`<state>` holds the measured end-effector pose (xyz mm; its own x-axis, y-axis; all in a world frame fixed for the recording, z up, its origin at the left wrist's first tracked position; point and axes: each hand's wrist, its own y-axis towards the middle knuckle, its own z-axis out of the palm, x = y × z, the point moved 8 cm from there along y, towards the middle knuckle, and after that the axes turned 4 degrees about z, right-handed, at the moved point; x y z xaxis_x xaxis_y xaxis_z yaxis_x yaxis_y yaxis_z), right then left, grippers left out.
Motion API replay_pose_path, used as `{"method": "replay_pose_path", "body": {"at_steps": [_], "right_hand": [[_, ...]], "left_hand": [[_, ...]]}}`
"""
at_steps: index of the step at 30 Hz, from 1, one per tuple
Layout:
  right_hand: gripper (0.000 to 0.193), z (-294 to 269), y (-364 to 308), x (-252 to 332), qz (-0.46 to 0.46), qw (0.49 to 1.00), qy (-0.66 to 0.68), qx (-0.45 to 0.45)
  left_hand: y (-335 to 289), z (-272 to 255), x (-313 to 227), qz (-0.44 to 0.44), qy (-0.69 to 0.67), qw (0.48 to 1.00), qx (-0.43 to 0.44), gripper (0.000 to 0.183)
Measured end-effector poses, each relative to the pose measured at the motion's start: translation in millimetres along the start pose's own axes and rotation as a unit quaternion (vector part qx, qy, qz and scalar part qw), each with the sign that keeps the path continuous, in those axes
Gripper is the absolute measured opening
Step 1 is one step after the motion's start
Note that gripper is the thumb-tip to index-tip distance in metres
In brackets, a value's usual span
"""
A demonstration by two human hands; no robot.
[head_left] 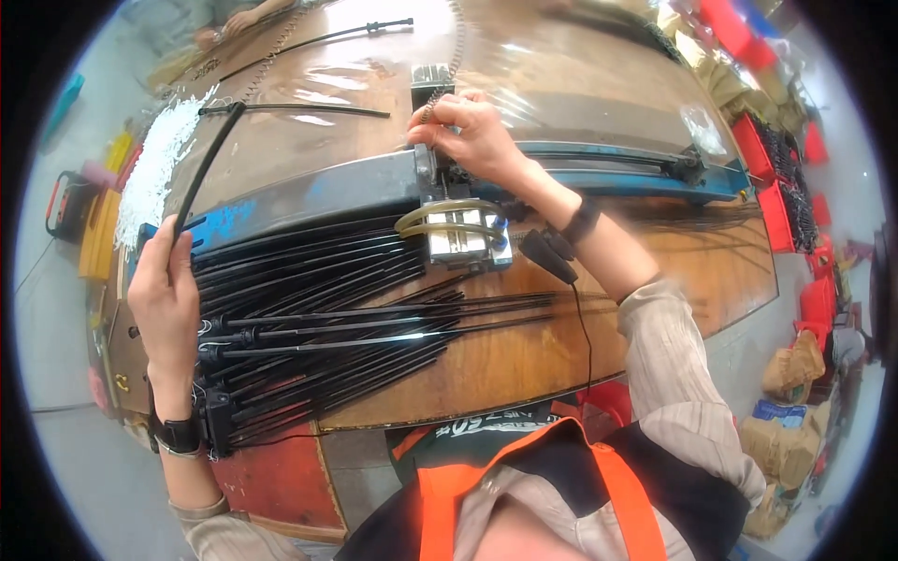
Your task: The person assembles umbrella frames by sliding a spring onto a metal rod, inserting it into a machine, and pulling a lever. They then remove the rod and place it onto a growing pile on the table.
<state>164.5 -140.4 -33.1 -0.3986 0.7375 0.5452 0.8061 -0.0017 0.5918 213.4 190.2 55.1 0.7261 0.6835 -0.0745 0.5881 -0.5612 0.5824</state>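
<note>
My left hand (166, 299) is closed around the lower end of a thin black rod (208, 166), which tilts up and to the right. My right hand (475, 138) pinches the end of a long coil spring (458, 42) that rises toward the far edge of view. That hand is just above a metal fixture (433, 173) mounted on a blue metal rail (327, 192). Below the rail, a silver pneumatic block (458, 245) carries curved yellowish tubes. Many black rods (309, 280) lie in a bundle between my left hand and this block.
A pile of thin white pieces (161, 164) lies at the table's left. Another black rod (323, 40) rests farther back. A black pedal-like piece (547, 257) with a cable sits right of the block. Red bins (784, 217) stand on the right. Another person's hand (241, 21) appears at far left.
</note>
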Motion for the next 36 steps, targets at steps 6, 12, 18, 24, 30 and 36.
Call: {"method": "replay_pose_path", "body": {"at_steps": [6,12,18,24,30,36], "right_hand": [[0.012,35,12,-2,-0.007,0.987,-0.126,0.097],[0.007,-31,-26,-12,-0.097,0.945,-0.310,-0.036],[0.004,-191,-145,-72,0.052,0.863,-0.496,-0.086],[0.006,-229,-186,-95,0.042,0.868,-0.482,-0.112],[0.008,-227,-189,-109,0.095,0.877,-0.452,-0.134],[0.008,-228,-191,-117,0.097,0.879,-0.445,-0.142]], "left_hand": [[3,23,-1,0.047,-0.059,0.997,-0.029,0.023],[14,42,3,0.038,-0.059,0.997,0.019,0.024],[20,95,-29,0.125,-0.056,0.985,0.102,0.021],[63,190,-126,0.222,-0.163,0.956,0.101,0.015],[54,189,-115,0.192,-0.180,0.961,0.082,0.017],[52,186,-114,0.171,-0.209,0.963,0.008,0.017]]}}
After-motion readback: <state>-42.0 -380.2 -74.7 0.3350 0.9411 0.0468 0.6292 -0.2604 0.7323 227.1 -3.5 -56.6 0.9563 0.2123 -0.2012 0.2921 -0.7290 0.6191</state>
